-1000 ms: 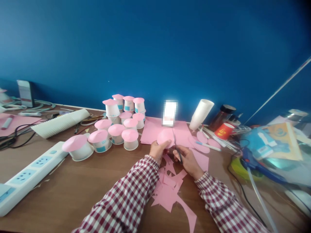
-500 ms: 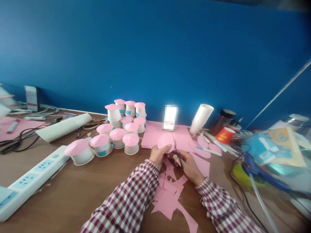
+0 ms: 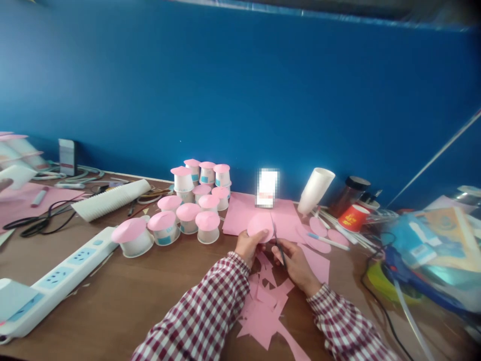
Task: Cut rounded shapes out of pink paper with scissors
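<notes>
Between thumb and fingers my left hand (image 3: 248,245) pinches a round pink paper disc (image 3: 259,226). My right hand (image 3: 295,259) is closed on dark scissors (image 3: 278,245), whose blades point away from me along the disc's right edge. Whether the blades are biting into the paper is too fine to see. Pink paper scraps (image 3: 263,311) lie below and between my wrists. Behind the disc lie larger pink sheets (image 3: 235,215), and to the right of the scissors are several cut pink ovals (image 3: 338,237) with a pale marker (image 3: 328,241).
Paper cups with pink cone tops (image 3: 208,223) stand left of my hands, some stacked. A white power strip (image 3: 56,281) and a long cup stack (image 3: 110,200) lie further left. A blue glue gun (image 3: 409,276) and red cup (image 3: 353,218) are right. Part of another person's hand (image 3: 5,184) shows far left.
The whole view has shifted, so things sit slightly lower and further right. My hands keep the same hold on the disc and scissors. A white object at far left has come further into view.
</notes>
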A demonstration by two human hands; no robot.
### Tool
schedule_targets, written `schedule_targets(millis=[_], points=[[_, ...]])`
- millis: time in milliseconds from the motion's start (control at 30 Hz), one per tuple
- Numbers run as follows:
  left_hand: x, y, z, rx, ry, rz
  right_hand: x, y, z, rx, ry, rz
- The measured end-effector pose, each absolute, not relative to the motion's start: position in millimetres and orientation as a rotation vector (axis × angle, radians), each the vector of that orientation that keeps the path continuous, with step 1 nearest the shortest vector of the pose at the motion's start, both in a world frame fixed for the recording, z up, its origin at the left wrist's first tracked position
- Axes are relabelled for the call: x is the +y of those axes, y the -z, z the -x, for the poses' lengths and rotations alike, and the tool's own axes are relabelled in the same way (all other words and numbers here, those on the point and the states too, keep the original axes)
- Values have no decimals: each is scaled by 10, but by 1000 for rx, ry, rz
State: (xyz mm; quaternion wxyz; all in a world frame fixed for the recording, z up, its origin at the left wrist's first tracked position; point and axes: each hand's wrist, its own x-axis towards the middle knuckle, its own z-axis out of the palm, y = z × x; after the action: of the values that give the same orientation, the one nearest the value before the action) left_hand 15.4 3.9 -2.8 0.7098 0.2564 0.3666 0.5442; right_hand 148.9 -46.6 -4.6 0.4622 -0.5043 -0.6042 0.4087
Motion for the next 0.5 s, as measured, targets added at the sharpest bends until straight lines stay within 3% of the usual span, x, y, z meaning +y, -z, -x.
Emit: schedule_targets(millis=[500], points=[[55, 34, -148, 831, -1197, -586, -443, 104, -1502, -1453, -1044, 1190]])
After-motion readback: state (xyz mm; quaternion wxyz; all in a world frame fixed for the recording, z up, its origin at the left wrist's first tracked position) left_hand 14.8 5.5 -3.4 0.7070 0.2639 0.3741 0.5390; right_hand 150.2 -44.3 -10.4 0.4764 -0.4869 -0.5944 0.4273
